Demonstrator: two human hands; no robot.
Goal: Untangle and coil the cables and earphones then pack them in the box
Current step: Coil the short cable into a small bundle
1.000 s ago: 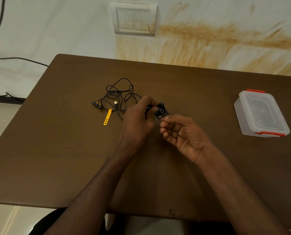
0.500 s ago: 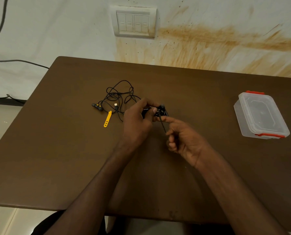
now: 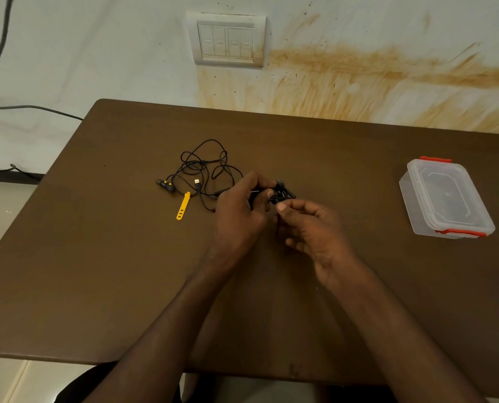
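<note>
A tangle of black cables [image 3: 204,170] lies on the brown table [image 3: 126,271], left of centre, with black-and-yellow earbuds [image 3: 165,185] at its left end and a small plug [image 3: 196,181] in its middle. My left hand [image 3: 239,210] grips a small coiled bundle of black cable [image 3: 283,193] just right of the tangle. My right hand [image 3: 309,228] pinches the same bundle from the near side with thumb and forefinger. A clear plastic box [image 3: 446,199] with red clips and its lid on stands at the right.
A yellow cable tie [image 3: 183,205] lies flat near the tangle. A wall switch plate [image 3: 228,39] hangs behind the table, and a grey cable [image 3: 33,107] runs along the wall at the left. Table edges are at the left and front.
My right hand drew back a little, then came up to the bundle again and now pinches it. My left hand kept its grip in about the same place.
</note>
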